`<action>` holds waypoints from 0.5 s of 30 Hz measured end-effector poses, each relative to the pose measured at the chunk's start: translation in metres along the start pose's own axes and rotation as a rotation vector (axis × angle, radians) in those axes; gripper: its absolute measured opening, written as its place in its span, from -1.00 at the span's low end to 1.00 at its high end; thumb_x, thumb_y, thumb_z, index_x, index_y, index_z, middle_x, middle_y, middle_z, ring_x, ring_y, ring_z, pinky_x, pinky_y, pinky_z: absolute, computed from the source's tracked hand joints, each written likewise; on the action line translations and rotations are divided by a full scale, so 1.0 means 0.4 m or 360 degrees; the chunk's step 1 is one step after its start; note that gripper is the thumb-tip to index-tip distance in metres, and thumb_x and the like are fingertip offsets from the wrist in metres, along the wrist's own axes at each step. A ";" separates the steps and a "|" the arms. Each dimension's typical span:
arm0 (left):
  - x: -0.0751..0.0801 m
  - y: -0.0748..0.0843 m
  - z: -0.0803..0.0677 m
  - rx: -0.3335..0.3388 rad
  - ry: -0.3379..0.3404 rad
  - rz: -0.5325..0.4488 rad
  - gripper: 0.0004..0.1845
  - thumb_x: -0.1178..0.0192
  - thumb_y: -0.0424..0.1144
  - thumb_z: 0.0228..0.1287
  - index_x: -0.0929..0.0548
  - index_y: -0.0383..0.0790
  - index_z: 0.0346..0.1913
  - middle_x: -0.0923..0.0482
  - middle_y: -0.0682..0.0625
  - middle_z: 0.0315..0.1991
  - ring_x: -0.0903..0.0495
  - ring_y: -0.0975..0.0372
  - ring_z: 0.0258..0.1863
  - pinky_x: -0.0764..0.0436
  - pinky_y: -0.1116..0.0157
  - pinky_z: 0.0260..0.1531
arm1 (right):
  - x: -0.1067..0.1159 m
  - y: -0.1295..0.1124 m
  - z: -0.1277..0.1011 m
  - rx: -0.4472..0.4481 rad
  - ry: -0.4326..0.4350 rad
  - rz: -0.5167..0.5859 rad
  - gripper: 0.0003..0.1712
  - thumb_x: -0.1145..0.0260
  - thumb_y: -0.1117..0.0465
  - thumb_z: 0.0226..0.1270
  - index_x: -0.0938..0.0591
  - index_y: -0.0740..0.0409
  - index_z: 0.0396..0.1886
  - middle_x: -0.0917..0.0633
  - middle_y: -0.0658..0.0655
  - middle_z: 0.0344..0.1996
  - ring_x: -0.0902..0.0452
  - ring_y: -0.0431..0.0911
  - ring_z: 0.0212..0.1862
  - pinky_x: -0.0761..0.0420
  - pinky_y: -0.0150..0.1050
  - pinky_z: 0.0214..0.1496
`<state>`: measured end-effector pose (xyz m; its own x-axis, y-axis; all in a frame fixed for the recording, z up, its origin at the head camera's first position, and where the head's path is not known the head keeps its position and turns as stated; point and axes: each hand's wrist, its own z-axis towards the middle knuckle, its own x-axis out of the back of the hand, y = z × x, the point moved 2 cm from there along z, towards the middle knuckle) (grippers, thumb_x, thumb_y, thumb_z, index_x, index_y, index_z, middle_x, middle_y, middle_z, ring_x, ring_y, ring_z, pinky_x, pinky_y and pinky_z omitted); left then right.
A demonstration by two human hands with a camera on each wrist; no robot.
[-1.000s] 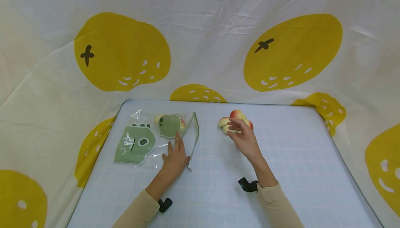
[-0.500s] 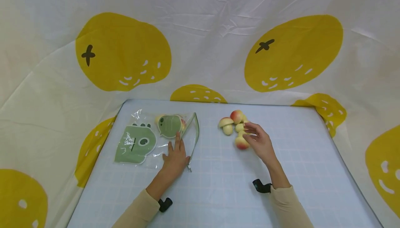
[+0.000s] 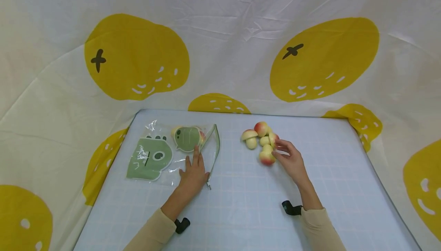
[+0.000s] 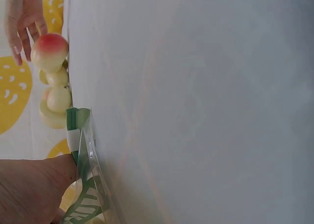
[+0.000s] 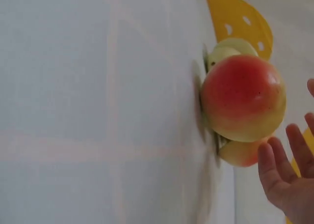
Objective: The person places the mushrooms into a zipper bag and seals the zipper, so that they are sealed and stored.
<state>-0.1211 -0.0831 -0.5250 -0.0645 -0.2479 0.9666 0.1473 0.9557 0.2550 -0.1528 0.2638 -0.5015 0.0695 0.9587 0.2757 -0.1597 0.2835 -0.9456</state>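
Touching bag (image 3: pixel 162 160), left hand (image 3: pixel 193 172) splayed; right hand (image 3: pixel 291 162) unclenched near mushrooms (image 3: pixel 267 156).

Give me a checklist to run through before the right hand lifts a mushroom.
1. Left hand on the bag: ok; it rests there, fingers spread.
2. Bag mouth open: ok; the green zip edges stand apart, on the side towards the mushrooms.
3. Mushrooms within reach of the right hand: ok; its fingers are right beside them.
4. Right-hand grip: not ok; fingers look relaxed, no firm hold shows.
5. Room in the bag: cannot tell; a red-and-yellow item is partly hidden inside.
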 end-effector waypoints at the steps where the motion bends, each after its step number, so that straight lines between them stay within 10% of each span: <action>1: 0.000 0.000 0.000 -0.0002 0.0004 -0.0002 -0.07 -0.39 -0.07 0.28 -0.16 -0.56 0.47 0.18 -0.28 0.58 -0.18 -0.43 0.33 -0.46 -0.45 -0.18 | 0.000 0.009 0.000 -0.0043 0.0034 -0.0022 -0.45 -0.39 0.37 0.32 -0.50 0.35 0.29 -0.51 0.38 0.22 -0.46 0.30 0.18 -0.51 -0.52 -0.05; 15: 0.005 0.004 -0.002 -0.0020 0.0015 -0.0013 -0.08 -0.40 -0.08 0.28 -0.17 -0.56 0.46 0.17 -0.29 0.58 -0.18 -0.44 0.33 -0.46 -0.45 -0.19 | -0.037 0.049 -0.033 -0.0541 0.0108 -0.0252 0.04 -0.49 -0.21 0.19 -0.21 0.06 0.52 -0.42 0.31 0.31 -0.40 0.21 0.27 -0.48 0.10 0.17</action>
<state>-0.1201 -0.0823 -0.5226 -0.0565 -0.2574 0.9646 0.1593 0.9515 0.2632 -0.1439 0.2548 -0.5262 0.1338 0.8969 0.4214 0.1931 0.3935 -0.8988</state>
